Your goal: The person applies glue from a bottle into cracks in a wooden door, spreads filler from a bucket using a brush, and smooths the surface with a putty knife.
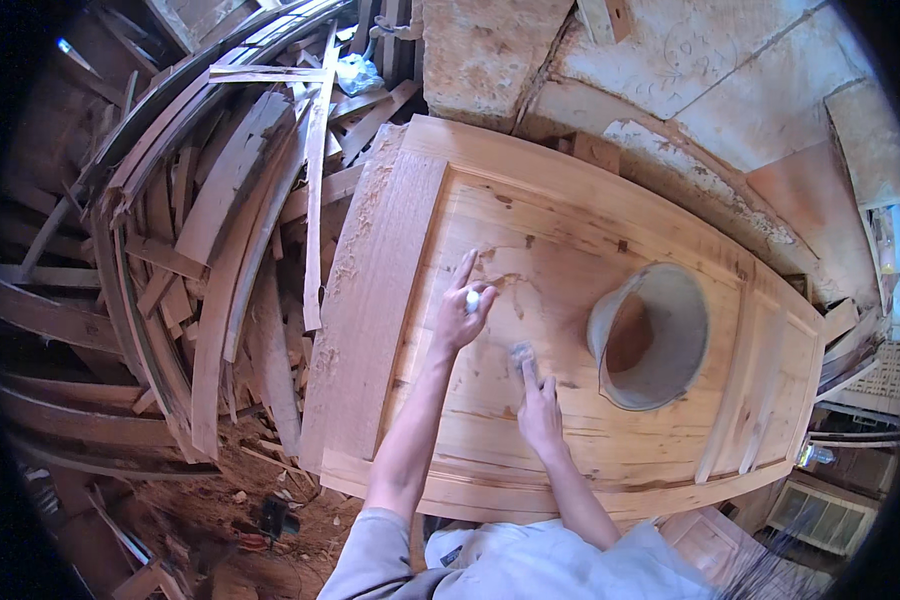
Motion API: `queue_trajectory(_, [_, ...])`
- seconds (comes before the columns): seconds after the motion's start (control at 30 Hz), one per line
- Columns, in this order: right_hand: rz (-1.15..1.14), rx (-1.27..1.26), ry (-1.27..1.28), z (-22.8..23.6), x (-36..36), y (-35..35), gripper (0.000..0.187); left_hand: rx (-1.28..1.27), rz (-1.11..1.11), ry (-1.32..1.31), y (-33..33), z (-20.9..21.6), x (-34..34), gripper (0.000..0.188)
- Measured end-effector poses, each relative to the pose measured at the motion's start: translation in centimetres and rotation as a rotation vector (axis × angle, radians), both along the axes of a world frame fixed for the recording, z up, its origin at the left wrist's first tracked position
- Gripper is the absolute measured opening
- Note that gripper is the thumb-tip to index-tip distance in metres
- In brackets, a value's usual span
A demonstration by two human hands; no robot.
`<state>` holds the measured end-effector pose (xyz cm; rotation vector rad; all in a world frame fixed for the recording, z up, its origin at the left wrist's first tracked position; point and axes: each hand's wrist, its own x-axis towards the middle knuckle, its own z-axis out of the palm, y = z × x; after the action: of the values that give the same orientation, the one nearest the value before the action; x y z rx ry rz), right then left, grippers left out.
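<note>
A pale wooden door (590,420) with a recessed panel lies flat in front of me. My left hand (460,315) is over the left part of that panel, its fingers curled round a small white object (472,301) while the index finger points out toward a wet-looking brown smear (505,280). Lower and to the right, my right hand (541,415) grips a small grey flat tool (522,353), index finger stretched along it, its tip at the panel surface. The tool's exact kind is blurred. A whitish bucket (675,335) stands tilted on the door, with brown powdery matter inside.
Scrap boards (235,200) are heaped along the left, beside the door's end. Shavings lie on the door's left edge (350,290). Beyond the far side are large stone-like slabs (670,70). Sawdust covers the floor (270,500) at lower left.
</note>
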<state>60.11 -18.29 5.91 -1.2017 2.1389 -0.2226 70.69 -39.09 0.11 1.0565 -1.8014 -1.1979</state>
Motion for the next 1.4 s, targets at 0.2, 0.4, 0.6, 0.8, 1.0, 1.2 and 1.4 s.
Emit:
queue_trajectory(0.2, [-0.001,0.049,0.195,-1.3,-1.7,-6.7,0.064,0.014,-0.066,-0.144,-3.0,-3.8,-3.0,0.033])
queue_trajectory(0.4, [0.018,-0.047,0.161,-3.8,-3.7,-11.9,0.044,0.013,-0.199,-0.046,-1.8,-4.0,-4.8,0.034])
queue_trajectory(0.6, [0.041,-0.109,0.117,-5.4,-4.1,-14.6,0.021,0.415,-0.099,0.121,-2.2,-3.6,-4.3,0.027])
queue_trajectory(0.8, [0.006,-0.250,0.029,-3.2,-3.9,-14.5,0.036,0.522,0.051,0.272,-0.2,2.0,-3.6,0.025])
queue_trajectory(1.0, [-0.060,-0.376,-0.091,5.0,-3.0,-12.4,0.040,0.219,0.328,0.456,5.4,6.5,1.5,0.037])
queue_trajectory(1.2, [-0.085,-0.639,-0.152,13.4,-5.1,-7.5,0.037,0.211,0.263,0.143,15.6,4.6,5.3,0.034])
queue_trajectory(1.4, [-0.178,-0.536,0.168,14.1,-13.3,2.0,0.037,0.252,0.178,0.000,25.1,6.5,7.7,0.029])
